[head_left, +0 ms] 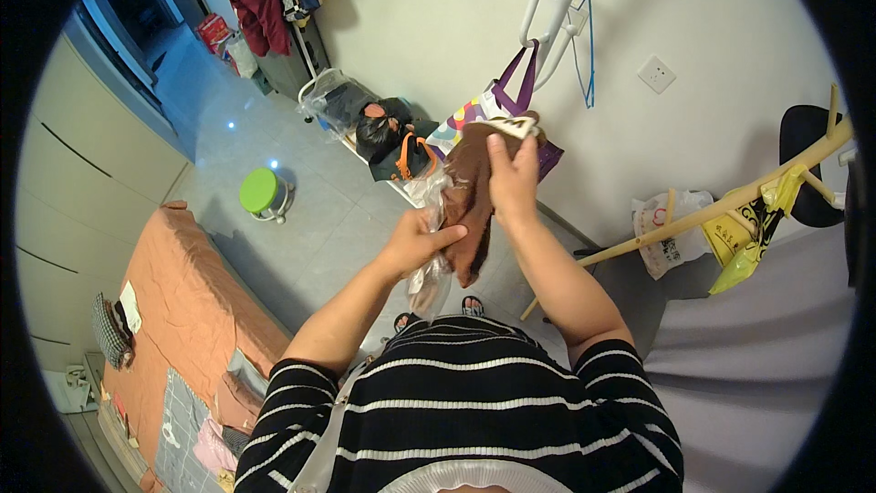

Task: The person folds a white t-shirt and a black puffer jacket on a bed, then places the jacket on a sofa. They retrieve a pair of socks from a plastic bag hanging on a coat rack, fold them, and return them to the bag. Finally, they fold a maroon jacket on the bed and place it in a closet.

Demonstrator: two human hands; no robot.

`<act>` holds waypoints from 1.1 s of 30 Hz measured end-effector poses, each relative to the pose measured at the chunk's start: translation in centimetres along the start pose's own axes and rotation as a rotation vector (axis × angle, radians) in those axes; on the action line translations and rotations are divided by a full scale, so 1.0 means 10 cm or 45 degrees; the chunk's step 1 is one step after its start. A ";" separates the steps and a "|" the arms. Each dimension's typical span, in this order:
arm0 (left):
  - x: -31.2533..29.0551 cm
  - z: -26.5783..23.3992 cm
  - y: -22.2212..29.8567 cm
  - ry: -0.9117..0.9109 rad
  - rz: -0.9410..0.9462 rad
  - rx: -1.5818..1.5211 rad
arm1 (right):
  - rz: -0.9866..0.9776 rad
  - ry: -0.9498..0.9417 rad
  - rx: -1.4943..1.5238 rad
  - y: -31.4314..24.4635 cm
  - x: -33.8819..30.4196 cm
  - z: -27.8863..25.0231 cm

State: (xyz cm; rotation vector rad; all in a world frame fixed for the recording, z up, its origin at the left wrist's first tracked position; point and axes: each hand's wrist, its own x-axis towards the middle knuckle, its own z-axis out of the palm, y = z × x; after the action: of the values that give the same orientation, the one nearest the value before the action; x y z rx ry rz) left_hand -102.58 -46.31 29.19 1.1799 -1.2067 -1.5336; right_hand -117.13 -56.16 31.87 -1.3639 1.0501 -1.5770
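**Brown cloth and clear wrapper held up in both hands**

The person stands over a pale grey tiled floor (310,219), wearing a black top with white stripes (465,402), forearms raised in front of the chest; the right hand (513,178) is the higher one, its fingers closed in a pinch on the upper end of a dark brown, soft fabric piece with a cream band at its top (470,192), which hangs down limp from that grip; the left hand (415,242) sits lower and to the left, clenched around a crumpled clear plastic wrapper (429,278) and pressing against the lower part of the brown fabric; the wrapper trails below the left hand, and whether any of the fabric is inside it I cannot tell; the person's toes in sandals (471,306) show straight below the hanging things.

Behind the hands, a multicoloured tote bag with purple handles (474,114) hangs from a white coat stand (552,9) against the pale wall (429,27); a black bag with orange straps (401,151) lies on the floor at the foot of the wall; a small round stool with a green seat (260,192) stands on the floor, well apart to the left; a bed with a salmon-orange cover (196,301) runs along the left edge of the floor; a wooden rack pole (721,205) slants on the right, with a yellow plastic bag (748,237) and a white plastic bag (666,233) beside it.
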 end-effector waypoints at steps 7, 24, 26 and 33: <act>-0.04 -0.18 -0.02 -0.087 -0.048 -0.456 | 0.259 0.044 0.338 -0.18 0.10 -0.08; 0.07 -0.04 0.21 -0.012 0.095 -0.493 | 0.707 -0.763 0.703 -0.17 -0.03 -0.15; 0.07 -0.06 0.17 -0.026 0.020 -0.560 | 0.655 -0.712 0.756 -0.16 -0.03 -0.12; 0.09 0.00 0.15 0.023 -0.180 -0.749 | 0.503 -0.671 0.867 -0.20 0.11 -0.14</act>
State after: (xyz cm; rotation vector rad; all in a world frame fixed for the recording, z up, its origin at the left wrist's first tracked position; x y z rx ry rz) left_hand -102.63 -47.45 30.50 0.8881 -0.5948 -1.8110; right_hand -118.72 -56.35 34.00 -0.9365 0.3651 -1.0440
